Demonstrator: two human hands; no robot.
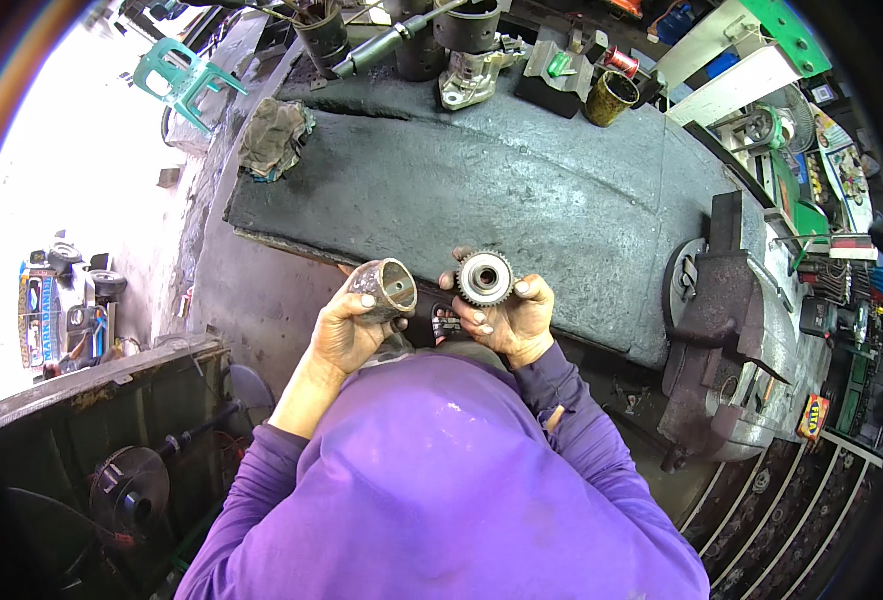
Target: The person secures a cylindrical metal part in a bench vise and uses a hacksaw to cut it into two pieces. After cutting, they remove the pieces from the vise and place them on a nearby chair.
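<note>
- Left hand [339,335]: fingers curled round a hollow metal cylinder [369,282], thumb on the near side of the wall. Closed to the part's width.
- Right hand [523,325]: thumb and fingertips round the rim of a toothed gear [474,285], opened to about its diameter. Gear face mostly uncovered.
- Key relation: cylinder left, gear right, roughly level in view, apart. Right fingertips stick out past the gear's left side, into the gap.
- Axes don't line up. Cylinder is tilted, open mouth facing right and up toward the camera. Gear lies nearly face-on to the camera, so its bore axis runs close to the line of sight.
- Nearest hand: left for cylinder, right for gear; neither reaches across.
- Edge: both parts are held up around the near edge of the workbench [521,190]. Height above it: can't tell from this view.
- Room: broad bare stretch of bench top ahead. Crumpled cloth [273,138] at its left end; metal casting [469,80] and yellowish can [611,98] along the far side.
- Bench vise [729,330] well off to the right. Purple-clad torso [441,480] bounds the near side.
</note>
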